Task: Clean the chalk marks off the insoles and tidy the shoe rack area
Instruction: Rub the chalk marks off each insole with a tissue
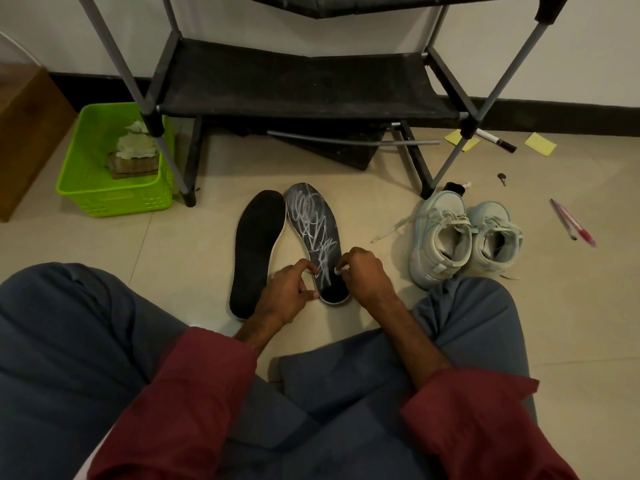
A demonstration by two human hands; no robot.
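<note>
2 insoles [258, 251] on beige tiled floor [381, 202]

The insole [333, 295] in my grip is black with white chalk scribbles [311, 216]; left of it, the second insole [256, 251] is plain black; right, pale-mint sneakers [445, 237].

The left hand [289, 291] and right hand [363, 275] are gripping the heel end of the chalked insole [313, 223], at its 9 and 3 o'clock edges. The plain insole [256, 251] is lying at its 9 o'clock, sneakers [460, 237] at 3, the shoe rack [304, 84] at 12 and the green basket [79, 188] at 10.
</note>
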